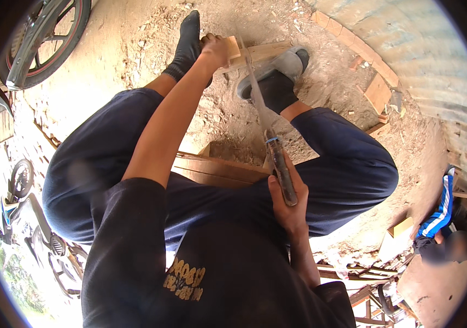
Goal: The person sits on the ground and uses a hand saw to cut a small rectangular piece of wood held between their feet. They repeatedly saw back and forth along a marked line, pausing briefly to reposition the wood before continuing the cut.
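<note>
Where its blade [258, 94] is grey, the saw [266, 121] tapers.

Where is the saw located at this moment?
In the head view, the saw is slightly right of centre: the right hand grips its handle, and its blade runs upward past the grey sandal to the wooden block at the left hand.

Makeshift woodworking yard: dirt floor [118, 41], handsaw [264, 116], wood offcuts [379, 94], sheet-metal wall [424, 60], motorbike wheel [75, 50].
</note>
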The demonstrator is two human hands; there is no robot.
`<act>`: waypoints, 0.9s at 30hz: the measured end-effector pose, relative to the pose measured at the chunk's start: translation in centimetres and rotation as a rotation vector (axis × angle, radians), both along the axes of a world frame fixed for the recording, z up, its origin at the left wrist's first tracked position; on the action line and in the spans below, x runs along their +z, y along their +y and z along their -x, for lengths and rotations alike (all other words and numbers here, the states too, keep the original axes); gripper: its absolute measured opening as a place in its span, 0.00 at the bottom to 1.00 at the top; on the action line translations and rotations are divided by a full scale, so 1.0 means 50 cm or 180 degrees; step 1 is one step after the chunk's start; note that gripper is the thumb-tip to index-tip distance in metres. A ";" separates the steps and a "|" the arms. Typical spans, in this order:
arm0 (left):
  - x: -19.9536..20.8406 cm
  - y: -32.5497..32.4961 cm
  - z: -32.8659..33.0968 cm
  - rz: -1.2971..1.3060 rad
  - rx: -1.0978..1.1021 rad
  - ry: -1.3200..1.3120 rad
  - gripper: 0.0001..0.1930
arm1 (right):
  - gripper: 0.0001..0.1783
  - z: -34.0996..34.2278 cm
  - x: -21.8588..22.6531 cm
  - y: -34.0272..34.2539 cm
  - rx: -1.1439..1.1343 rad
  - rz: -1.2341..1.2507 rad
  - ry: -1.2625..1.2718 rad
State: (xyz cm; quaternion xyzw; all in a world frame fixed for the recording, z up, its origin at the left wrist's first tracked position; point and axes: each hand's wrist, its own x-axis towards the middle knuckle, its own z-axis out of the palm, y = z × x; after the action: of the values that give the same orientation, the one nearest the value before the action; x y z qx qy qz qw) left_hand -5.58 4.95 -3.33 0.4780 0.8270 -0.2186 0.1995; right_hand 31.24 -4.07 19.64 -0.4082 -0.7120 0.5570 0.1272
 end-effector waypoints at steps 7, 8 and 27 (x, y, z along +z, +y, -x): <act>0.049 -0.006 -0.031 -0.0372 0.0050 0.0093 0.37 | 0.32 -0.011 -0.023 -0.008 0.0054 0.0117 0.0050; 0.055 -0.007 -0.026 -0.0431 0.0077 -0.0011 0.36 | 0.32 -0.011 -0.023 -0.008 0.0067 0.0144 0.0027; 0.042 -0.012 0.052 -0.0317 -0.0187 -0.0636 0.41 | 0.32 0.067 0.074 -0.037 -0.0052 0.1059 -0.0691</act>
State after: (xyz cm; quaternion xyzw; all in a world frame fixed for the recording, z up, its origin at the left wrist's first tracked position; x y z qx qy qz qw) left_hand -8.19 4.36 -1.24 0.5308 0.7984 -0.1343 0.2505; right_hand 27.92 -5.93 23.35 -0.4871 -0.6163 0.6186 -0.0150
